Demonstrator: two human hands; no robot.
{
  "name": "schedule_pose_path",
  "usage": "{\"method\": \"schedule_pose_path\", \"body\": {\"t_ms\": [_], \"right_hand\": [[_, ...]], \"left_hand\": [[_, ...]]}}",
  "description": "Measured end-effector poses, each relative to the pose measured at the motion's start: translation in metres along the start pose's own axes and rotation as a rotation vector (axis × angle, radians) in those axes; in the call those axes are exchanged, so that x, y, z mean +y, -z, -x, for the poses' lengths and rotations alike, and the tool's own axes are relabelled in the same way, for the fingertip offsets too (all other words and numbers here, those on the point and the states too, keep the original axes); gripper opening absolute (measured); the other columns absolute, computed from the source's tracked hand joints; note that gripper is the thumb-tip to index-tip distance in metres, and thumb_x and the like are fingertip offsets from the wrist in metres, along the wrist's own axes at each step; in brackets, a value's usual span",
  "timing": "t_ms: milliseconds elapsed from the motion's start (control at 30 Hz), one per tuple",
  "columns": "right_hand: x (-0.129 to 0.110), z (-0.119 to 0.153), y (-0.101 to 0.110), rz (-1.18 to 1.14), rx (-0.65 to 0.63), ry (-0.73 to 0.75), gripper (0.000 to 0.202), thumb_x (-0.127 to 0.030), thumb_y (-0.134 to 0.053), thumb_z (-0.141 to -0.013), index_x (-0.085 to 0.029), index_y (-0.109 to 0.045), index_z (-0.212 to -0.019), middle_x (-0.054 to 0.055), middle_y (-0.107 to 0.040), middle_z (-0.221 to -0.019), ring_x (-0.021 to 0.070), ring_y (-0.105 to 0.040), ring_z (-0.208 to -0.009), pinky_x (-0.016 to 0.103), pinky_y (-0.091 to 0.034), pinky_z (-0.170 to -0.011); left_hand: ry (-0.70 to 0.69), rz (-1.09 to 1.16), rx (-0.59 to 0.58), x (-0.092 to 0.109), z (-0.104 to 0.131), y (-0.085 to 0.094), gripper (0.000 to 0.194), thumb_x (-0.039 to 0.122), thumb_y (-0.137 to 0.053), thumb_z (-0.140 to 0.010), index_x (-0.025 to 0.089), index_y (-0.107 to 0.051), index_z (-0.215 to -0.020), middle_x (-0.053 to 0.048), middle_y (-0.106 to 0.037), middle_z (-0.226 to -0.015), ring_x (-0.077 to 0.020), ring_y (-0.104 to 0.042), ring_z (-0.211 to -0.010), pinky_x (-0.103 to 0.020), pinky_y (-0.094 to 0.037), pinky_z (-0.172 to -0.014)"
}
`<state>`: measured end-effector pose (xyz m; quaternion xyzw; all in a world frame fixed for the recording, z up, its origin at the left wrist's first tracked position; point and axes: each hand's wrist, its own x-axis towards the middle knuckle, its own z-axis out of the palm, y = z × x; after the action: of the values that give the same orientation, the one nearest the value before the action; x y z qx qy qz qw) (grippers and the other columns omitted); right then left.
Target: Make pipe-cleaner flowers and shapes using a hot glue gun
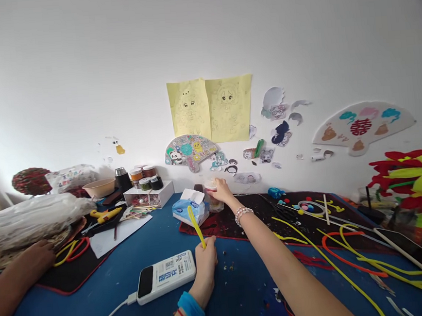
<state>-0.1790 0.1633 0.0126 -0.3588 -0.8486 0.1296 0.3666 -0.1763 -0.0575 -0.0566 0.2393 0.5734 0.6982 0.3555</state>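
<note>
My left hand (206,261), with a blue scrunchie at the wrist, is closed round a yellow pipe cleaner (194,220) that sticks up and bends at its top. My right hand (221,191), wearing a beaded bracelet, stretches to the back of the table. Its fingers are closed on the top of a clear plastic container (216,205); what is inside is hard to make out. Just left of that container stands a blue and white tissue pack (189,212). Beside my left hand lies a white power bank (171,274) with a cable plugged in.
Another person's hand (36,257) rests at the left by a plastic bag (36,215). Paint jars (145,182) stand on a white box (155,195). A yellow glue gun (106,215) lies nearby. To the right are loose yellow pipe cleaners (336,265), a tablet (415,249) and red-yellow flowers (420,175).
</note>
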Motion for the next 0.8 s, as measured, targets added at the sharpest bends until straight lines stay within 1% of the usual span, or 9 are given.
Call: {"method": "schedule_pose_path", "body": {"t_ms": [67, 167, 267, 367, 467, 533, 600, 700, 800], "right_hand": [[0.005, 0.002, 0.004, 0.0, -0.008, -0.005, 0.076, -0.038, -0.067, -0.068, -0.012, -0.031, -0.13, 0.018, -0.038, -0.127, 0.029, -0.035, -0.121, 0.038, -0.03, -0.097], [0.014, 0.008, 0.025, 0.004, -0.006, -0.01, 0.094, -0.044, -0.068, -0.066, -0.016, -0.015, -0.139, 0.021, -0.017, -0.14, 0.0329, -0.021, -0.13, 0.043, -0.025, -0.101], [0.022, 0.018, 0.058, 0.005, -0.011, 0.027, 0.103, -0.047, -0.07, -0.063, -0.023, -0.007, -0.142, 0.017, -0.006, -0.145, 0.0324, -0.011, -0.134, 0.045, -0.021, -0.104], [0.027, 0.036, 0.097, 0.0, 0.001, 0.075, 0.104, -0.045, -0.071, -0.062, -0.026, -0.007, -0.142, 0.014, -0.005, -0.147, 0.0287, -0.008, -0.136, 0.043, -0.019, -0.106], [0.026, 0.071, 0.133, -0.015, 0.047, 0.097, 0.095, -0.042, -0.068, -0.068, -0.025, -0.012, -0.142, 0.013, -0.009, -0.147, 0.0257, -0.007, -0.136, 0.042, -0.019, -0.107], [0.02, 0.104, 0.152, -0.088, 0.07, 0.13, 0.076, -0.039, -0.063, -0.073, -0.021, -0.027, -0.137, 0.014, -0.017, -0.145, 0.0252, -0.014, -0.135, 0.042, -0.019, -0.107], [0.009, 0.14, 0.168, -0.234, 0.02, 0.188, 0.058, -0.038, -0.06, -0.077, -0.021, -0.04, -0.129, 0.012, -0.03, -0.139, 0.0238, -0.026, -0.131, 0.041, -0.022, -0.107], [-0.015, 0.182, 0.189, -0.515, -0.167, 0.243, 0.052, -0.039, -0.058, -0.081, -0.023, -0.041, -0.128, 0.009, -0.045, -0.129, 0.0202, -0.041, -0.121, 0.037, -0.032, -0.102], [-0.039, 0.198, 0.214, -0.779, -0.284, 0.241, 0.046, -0.039, -0.052, -0.085, -0.021, -0.043, -0.126, 0.007, -0.057, -0.108, 0.0178, -0.051, -0.107, 0.033, -0.043, -0.09]], "left_hand": [[-0.007, 0.001, -0.001, 0.001, 0.001, 0.0, 0.036, 0.041, -0.055, -0.067, 0.023, -0.027, -0.055, 0.012, -0.018, -0.038, -0.0049, -0.016, -0.034, -0.02, -0.013, -0.035], [-0.021, -0.006, -0.003, 0.001, 0.002, 0.001, 0.035, 0.04, -0.055, -0.068, 0.022, -0.028, -0.055, 0.011, -0.019, -0.039, -0.0046, -0.017, -0.035, -0.019, -0.013, -0.035], [-0.027, -0.027, -0.008, -0.001, 0.003, 0.002, 0.035, 0.04, -0.056, -0.067, 0.021, -0.03, -0.054, 0.011, -0.021, -0.039, -0.0045, -0.018, -0.035, -0.02, -0.014, -0.036], [-0.032, -0.062, -0.021, -0.003, 0.003, 0.002, 0.035, 0.042, -0.056, -0.068, 0.021, -0.031, -0.054, 0.011, -0.02, -0.039, -0.0045, -0.017, -0.035, -0.02, -0.014, -0.036], [-0.049, -0.118, -0.058, -0.002, 0.005, 0.0, 0.034, 0.042, -0.054, -0.069, 0.022, -0.031, -0.054, 0.011, -0.018, -0.039, -0.0045, -0.016, -0.035, -0.019, -0.013, -0.036], [-0.076, -0.173, -0.105, -0.001, 0.011, -0.004, 0.035, 0.042, -0.055, -0.068, 0.021, -0.03, -0.053, 0.011, -0.02, -0.038, -0.0046, -0.018, -0.035, -0.019, -0.014, -0.036], [-0.11, -0.235, -0.17, 0.0, 0.018, -0.013, 0.037, 0.04, -0.057, -0.068, 0.021, -0.03, -0.051, 0.01, -0.023, -0.038, -0.0047, -0.02, -0.036, -0.019, -0.015, -0.037], [-0.144, -0.315, -0.295, 0.006, 0.031, -0.038, 0.038, 0.038, -0.059, -0.066, 0.02, -0.031, -0.048, 0.009, -0.026, -0.038, -0.0048, -0.022, -0.036, -0.019, -0.016, -0.037], [-0.166, -0.36, -0.439, 0.022, 0.045, -0.077, 0.037, 0.033, -0.064, -0.063, 0.019, -0.035, -0.045, 0.007, -0.031, -0.038, -0.0052, -0.025, -0.037, -0.019, -0.017, -0.038]]}}
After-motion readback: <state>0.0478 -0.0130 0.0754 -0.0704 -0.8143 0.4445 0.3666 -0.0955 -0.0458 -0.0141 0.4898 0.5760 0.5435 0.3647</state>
